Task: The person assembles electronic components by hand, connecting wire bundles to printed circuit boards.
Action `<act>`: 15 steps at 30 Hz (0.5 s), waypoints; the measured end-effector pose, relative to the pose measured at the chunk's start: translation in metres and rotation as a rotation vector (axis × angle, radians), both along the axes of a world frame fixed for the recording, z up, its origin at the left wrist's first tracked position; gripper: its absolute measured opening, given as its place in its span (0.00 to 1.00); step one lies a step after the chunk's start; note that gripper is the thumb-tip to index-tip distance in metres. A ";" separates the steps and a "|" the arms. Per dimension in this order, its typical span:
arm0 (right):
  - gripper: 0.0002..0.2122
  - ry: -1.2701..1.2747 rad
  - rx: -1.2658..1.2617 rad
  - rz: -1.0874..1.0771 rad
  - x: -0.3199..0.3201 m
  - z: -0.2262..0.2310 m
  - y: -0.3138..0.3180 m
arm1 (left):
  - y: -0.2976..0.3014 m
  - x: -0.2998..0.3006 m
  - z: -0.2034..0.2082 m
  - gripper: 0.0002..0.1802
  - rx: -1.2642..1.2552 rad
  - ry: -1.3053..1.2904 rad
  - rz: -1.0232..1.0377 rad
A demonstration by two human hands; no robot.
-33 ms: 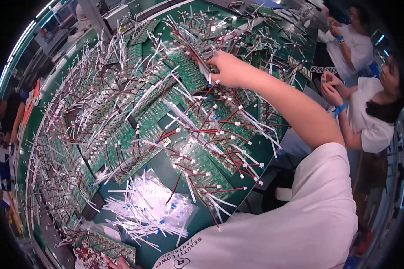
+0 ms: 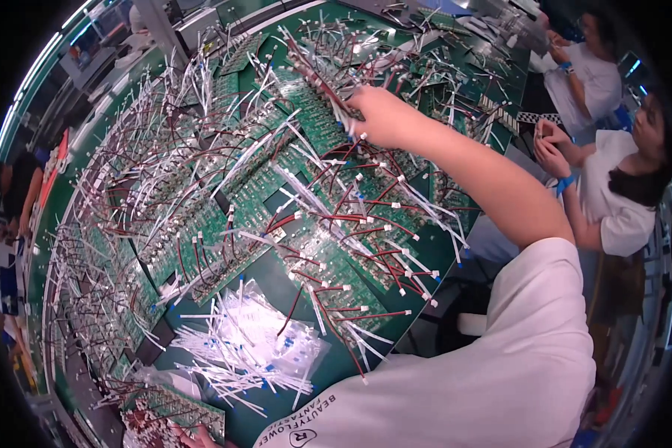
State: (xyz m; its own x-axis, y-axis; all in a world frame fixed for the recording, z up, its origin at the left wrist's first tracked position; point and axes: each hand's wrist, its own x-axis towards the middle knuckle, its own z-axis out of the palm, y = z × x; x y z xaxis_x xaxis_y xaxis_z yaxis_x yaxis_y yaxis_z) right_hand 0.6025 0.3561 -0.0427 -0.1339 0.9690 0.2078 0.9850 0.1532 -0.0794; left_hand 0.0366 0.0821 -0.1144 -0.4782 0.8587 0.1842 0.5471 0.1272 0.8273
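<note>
My right hand [image 2: 381,118] is stretched far across the table, fingers curled round the near end of a narrow circuit board [image 2: 322,84] tilted up on its edge. White flat cables and red-brown wires hang from that board. Beneath it spread several green circuit boards [image 2: 306,112] with cables attached. At the lower left edge, my left hand [image 2: 194,436] shows only in part, its fingers bent at the lower edge of another green circuit board [image 2: 190,409]. Beside those fingers is a bunch of red-brown wires with white plugs [image 2: 143,422].
A clear plastic bag [image 2: 302,355] lies in front of me under loose white flat cables [image 2: 224,366] with blue ends. Stacked boards with upright wires [image 2: 164,172] cover the left side of the green table [image 2: 257,280]. Two people [image 2: 620,179] sit along the right edge.
The narrow board in my right hand has tilted slightly, its far end standing out more. My right hand has shifted only a little; my left hand stays about where it was.
</note>
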 end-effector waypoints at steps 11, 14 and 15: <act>0.13 0.479 0.216 -0.235 -0.011 0.049 -0.023 | 0.002 0.008 0.007 0.34 0.108 -0.511 0.088; 0.13 0.538 0.181 -0.151 -0.011 0.043 -0.026 | 0.000 0.006 0.008 0.32 0.069 -0.513 0.137; 0.13 0.551 0.161 -0.125 -0.010 0.043 -0.027 | -0.001 0.005 0.008 0.32 0.068 -0.515 0.142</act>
